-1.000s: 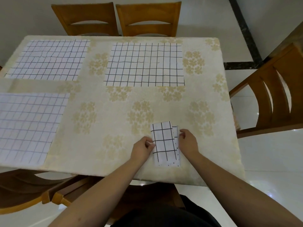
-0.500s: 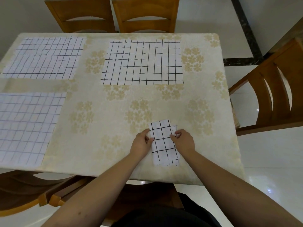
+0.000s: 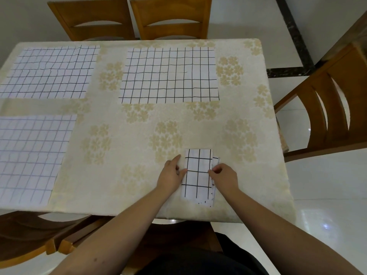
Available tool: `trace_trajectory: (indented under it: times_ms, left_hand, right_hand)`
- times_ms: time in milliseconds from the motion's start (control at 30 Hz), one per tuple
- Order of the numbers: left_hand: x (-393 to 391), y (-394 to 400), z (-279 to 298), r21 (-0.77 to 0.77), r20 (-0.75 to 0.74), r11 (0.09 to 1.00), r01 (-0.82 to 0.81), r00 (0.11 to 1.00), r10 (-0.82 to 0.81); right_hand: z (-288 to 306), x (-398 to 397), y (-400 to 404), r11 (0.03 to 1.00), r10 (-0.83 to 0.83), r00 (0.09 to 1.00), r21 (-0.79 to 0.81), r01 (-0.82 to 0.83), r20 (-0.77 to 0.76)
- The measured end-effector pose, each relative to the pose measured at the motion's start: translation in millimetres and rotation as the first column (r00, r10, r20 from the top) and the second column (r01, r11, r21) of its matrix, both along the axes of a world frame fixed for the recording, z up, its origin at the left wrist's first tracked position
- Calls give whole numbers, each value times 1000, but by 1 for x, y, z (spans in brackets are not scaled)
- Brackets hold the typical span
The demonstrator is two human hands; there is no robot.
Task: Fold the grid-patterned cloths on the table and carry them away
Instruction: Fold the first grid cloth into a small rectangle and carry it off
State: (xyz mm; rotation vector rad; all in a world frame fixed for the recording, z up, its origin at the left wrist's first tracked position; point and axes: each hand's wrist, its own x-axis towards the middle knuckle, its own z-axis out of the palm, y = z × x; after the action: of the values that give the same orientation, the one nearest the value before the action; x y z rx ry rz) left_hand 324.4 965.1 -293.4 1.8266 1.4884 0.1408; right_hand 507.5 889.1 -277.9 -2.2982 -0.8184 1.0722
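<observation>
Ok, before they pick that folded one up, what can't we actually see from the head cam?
- Folded cloth: layer count, underside; its top layer covers them.
- Left hand, right hand: fingertip grip at its edges, hidden by knuckles.
- Near-left cloth: cut off by the left frame edge.

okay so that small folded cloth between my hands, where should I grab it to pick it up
Probably by its two long side edges, one hand from each side. The folded cloth lies flat as a narrow stack, and the left hand and right hand already sit at those edges. A pinching grip there should keep the loose layers at the right edge together.
</observation>
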Motion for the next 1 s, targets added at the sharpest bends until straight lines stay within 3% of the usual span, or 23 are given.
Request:
trace_trajectory:
  times_ms: [200,400,467,567,667,733,1000]
  left_hand:
    - [0,0,1,17,1,999,33,999,-33]
    - [10,7,4,118,24,980,161,986,-165]
    - [12,10,-1,228,-72,933,278,961,-268]
    - [14,11,-6,376,-240,755,537,844,-480]
    - [17,6,-8,289,-396,646,707,702,-592]
    - [16,4,-11,262,-431,624,736,668,-607]
    - [11,-2,-21,375,-434,549,747,665,-609]
  right_hand:
    - [5,-3,-3,999,-33,999,-21,32,-23]
    - [7,-3,-6,999,-34,999,-37,33,-29]
    - [6,-3,-7,999,-37,999,-34,36,-18]
    - [6,-5,-7,999,-35,999,-29,35,-20]
    - [7,-7,-7,999,-40,999,-19,40,-23]
    - [8,-8,-8,999,-41,999,-16,41,-20]
    - [8,-5,-9,998,-52,999,-22,52,-9]
